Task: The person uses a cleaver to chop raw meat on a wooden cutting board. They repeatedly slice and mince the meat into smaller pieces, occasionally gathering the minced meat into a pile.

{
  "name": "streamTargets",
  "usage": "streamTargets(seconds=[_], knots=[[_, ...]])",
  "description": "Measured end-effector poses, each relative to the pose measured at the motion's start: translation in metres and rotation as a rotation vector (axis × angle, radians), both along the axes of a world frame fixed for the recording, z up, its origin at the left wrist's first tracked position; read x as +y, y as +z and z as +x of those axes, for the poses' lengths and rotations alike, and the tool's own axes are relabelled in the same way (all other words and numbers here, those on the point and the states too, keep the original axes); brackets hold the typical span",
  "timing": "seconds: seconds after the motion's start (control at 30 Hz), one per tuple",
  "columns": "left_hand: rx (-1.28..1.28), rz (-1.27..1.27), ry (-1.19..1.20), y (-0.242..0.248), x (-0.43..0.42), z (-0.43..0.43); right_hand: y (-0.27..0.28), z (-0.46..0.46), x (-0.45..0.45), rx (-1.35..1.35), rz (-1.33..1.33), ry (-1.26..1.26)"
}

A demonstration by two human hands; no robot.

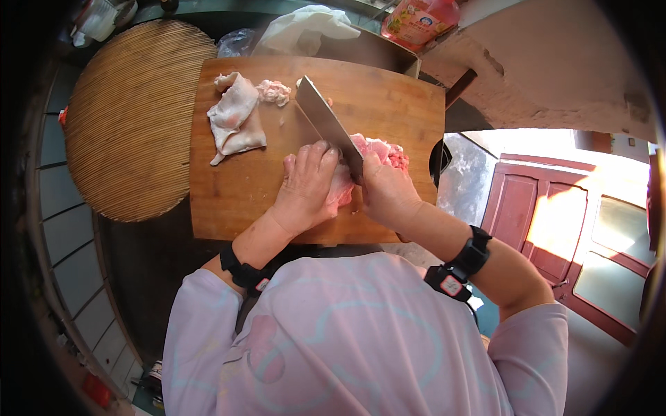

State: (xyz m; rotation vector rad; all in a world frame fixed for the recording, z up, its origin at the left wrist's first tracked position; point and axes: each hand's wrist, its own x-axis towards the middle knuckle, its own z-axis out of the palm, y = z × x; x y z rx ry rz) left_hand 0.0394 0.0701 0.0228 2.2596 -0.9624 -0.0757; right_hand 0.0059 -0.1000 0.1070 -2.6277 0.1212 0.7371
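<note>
My right hand (pixel 390 190) grips the handle of a Chinese cleaver (pixel 325 114), whose broad blade points away from me and to the left. My left hand (pixel 307 182) lies over a piece of raw meat (pixel 341 187), fingers against it just left of the blade. Part of that piece is hidden by the hand. Right of the blade, cut pink meat (pixel 379 148) sits partly behind my right hand. All of it rests on a wooden cutting board (pixel 229 208). Towards the board's far left lie a folded slab of pale pork skin (pixel 237 122) and a small heap of fatty scraps (pixel 274 92).
A round slatted lid (pixel 135 119) adjoins the board's left side. Behind the board are a white plastic bag (pixel 307 28), an open box (pixel 380 52) and a bottle of pink liquid (pixel 420 23). A red door (pixel 541 218) stands to the right.
</note>
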Motion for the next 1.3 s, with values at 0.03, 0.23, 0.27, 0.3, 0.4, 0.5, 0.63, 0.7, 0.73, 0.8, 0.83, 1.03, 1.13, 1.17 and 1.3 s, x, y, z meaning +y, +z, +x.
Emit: streamTargets(seconds=[0.03,0.23,0.27,0.3,0.4,0.5,0.63,0.7,0.73,0.8,0.83,1.03,1.13,1.17,1.3], knots=[[0.012,0.011,0.0,-0.001,0.0,0.0,-0.007,-0.002,0.003,-0.019,-0.031,0.0],[0.0,0.07,0.048,0.006,-0.001,0.0,-0.01,-0.024,-0.015,0.002,-0.011,0.029],[-0.004,0.098,0.065,0.008,-0.001,0.0,-0.005,-0.034,-0.02,0.047,-0.025,0.019],[-0.004,0.095,0.073,0.009,-0.001,0.001,0.003,-0.048,-0.026,0.096,-0.039,0.012],[0.029,0.133,0.065,0.011,0.004,0.006,0.016,-0.077,-0.035,0.196,-0.078,0.035],[0.07,0.19,0.041,0.012,0.014,0.008,0.018,-0.09,-0.039,0.187,-0.089,0.071],[0.105,0.279,0.05,0.022,0.036,0.014,0.021,-0.098,-0.044,0.204,-0.075,0.11],[0.143,0.397,0.053,0.03,0.042,0.02,0.025,-0.103,-0.049,0.229,-0.069,0.121],[0.107,0.315,-0.016,0.034,0.043,0.022,0.025,-0.103,-0.05,0.261,-0.088,0.126],[0.048,0.195,-0.106,0.038,0.034,0.025,0.025,-0.105,-0.051,0.24,-0.08,0.132],[0.034,0.16,-0.142,0.037,0.026,0.026,0.023,-0.105,-0.051,0.247,-0.097,0.131],[0.163,0.162,-0.005,0.02,-0.009,0.042,0.016,-0.109,-0.062,0.165,-0.017,0.049],[0.153,0.098,-0.041,0.011,-0.002,0.045,0.013,-0.113,-0.067,0.07,0.058,-0.028],[0.145,0.068,-0.056,0.009,0.001,0.046,0.012,-0.114,-0.067,0.009,0.105,-0.028],[0.115,0.027,-0.09,0.005,0.001,0.048,0.007,-0.109,-0.056,-0.106,0.182,-0.075]])
